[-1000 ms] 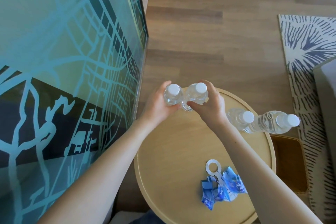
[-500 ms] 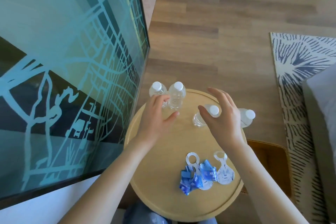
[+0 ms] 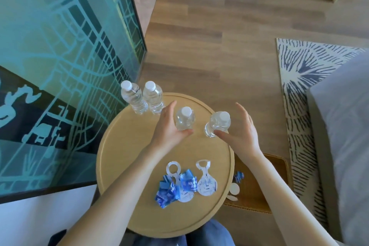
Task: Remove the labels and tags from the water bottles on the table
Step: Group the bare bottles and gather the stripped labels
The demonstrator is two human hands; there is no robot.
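**Four bare bottles, two of them between the hands**

Head view: a round wooden table point(image 3: 111, 146) stands beside a glass panel point(image 3: 60, 56) printed with a street-map pattern. Four clear water bottles with white caps stand upright on the table's far half. Two bottles point(image 3: 143, 98) stand side by side, close enough to seem touching, at the far left rim, next to the glass.

The left hand point(image 3: 167, 128) cups a third bottle point(image 3: 184, 121), with straight fingers along its left side and the thumb against its near base. The right hand point(image 3: 241, 134) flanks the fourth bottle point(image 3: 218, 124) from the right. Its thumb touches the bottle low down and its fingers are spread and clear of the plastic. Neither hand has closed into a grip, and both bracket their bottles, probably ready to shift them.

No bottle shows a label or neck tag. The crumpled blue labels point(image 3: 169, 191) and white hole-punched tags point(image 3: 206, 182) lie heaped on the near side, out of the bottles' way. A blue scrap point(image 3: 238, 176) and a white disc point(image 3: 234, 188) lie off the table on a brown mat point(image 3: 265, 185). The stripping looks finished.
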